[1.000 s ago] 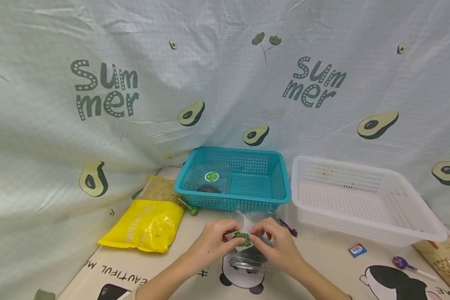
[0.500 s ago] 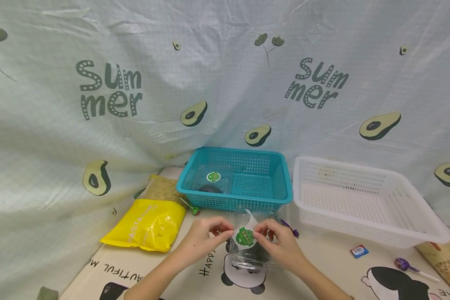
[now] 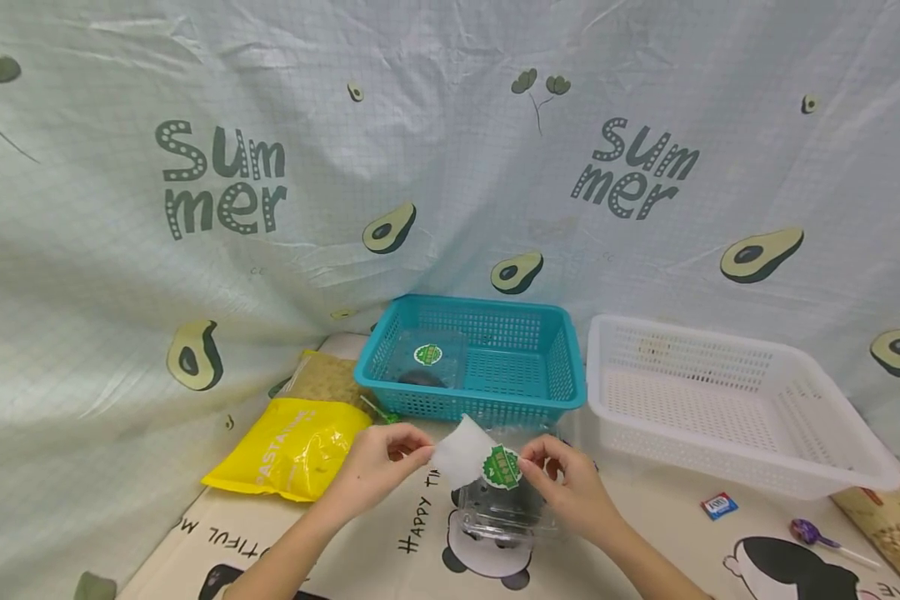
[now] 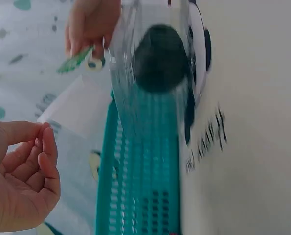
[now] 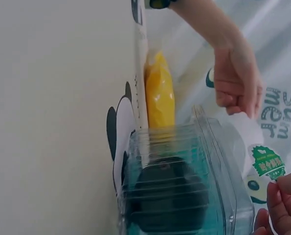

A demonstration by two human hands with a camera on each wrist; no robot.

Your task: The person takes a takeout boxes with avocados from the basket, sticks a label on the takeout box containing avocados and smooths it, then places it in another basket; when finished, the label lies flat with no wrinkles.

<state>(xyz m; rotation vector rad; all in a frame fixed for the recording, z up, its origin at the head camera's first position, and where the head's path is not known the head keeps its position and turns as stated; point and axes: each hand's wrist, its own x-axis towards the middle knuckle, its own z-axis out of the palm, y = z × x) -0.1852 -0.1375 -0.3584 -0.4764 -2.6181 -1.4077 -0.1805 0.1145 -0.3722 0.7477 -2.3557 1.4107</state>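
Note:
In the head view my left hand point(image 3: 382, 462) pinches a corner of the white backing paper point(image 3: 457, 454) between thumb and forefinger. My right hand point(image 3: 567, 483) pinches the edge of a round green-and-white sticker point(image 3: 502, 467), which meets the paper's right end. Both are held above a clear plastic box point(image 3: 487, 529) on the table. Through the box wall in the right wrist view, a dark rounded object point(image 5: 169, 196) shows inside; its kind is unclear. The left wrist view has the paper point(image 4: 79, 105) stretched between the two hands, with the sticker point(image 4: 74, 61) edge-on.
Behind the hands stands a teal basket point(image 3: 570, 375) containing a stickered clear box point(image 3: 427, 358). To its right is a white basket point(image 3: 720, 467). A yellow pasta bag point(image 3: 292, 450) lies left; a small candy point(image 3: 718, 505) and a purple lollipop point(image 3: 810, 532) lie right.
My hands have drawn apart, the left one moving left with the backing paper. The sticker has peeled largely away from the paper and stays at my right fingertips. The box has hardly moved.

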